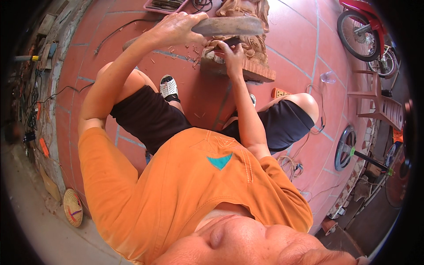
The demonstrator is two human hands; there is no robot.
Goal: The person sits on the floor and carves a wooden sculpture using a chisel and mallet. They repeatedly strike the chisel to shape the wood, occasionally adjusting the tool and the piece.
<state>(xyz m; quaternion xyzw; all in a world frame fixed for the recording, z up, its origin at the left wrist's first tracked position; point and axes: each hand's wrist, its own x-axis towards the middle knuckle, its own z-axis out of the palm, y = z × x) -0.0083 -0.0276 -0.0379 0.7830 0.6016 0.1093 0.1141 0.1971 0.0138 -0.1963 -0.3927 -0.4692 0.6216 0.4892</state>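
A carved wooden piece (pixel 255 51) with relief figures lies in front of my knees, its flat base edge (pixel 260 72) turned toward me. My left hand (pixel 180 29) is closed round a long, worn wooden mallet (pixel 229 26), which reaches across above the carving. Lower down, my right hand (pixel 231 56) rests at the carving's near end, fingers pinched on a slim dark tool (pixel 230 42) that looks like a chisel. The tool's tip is hidden, and the mallet covers part of the carving. Wood chips (pixel 193 57) lie on the tiles beside it.
A pink basket (pixel 165 6) of tools sits at the far left, near a dark cable (pixel 119 28). An orange power strip (pixel 280 92) lies by my right knee. A clear cup (pixel 328 77), a chair (pixel 382 104) and a red motorbike (pixel 364 28) are to the right.
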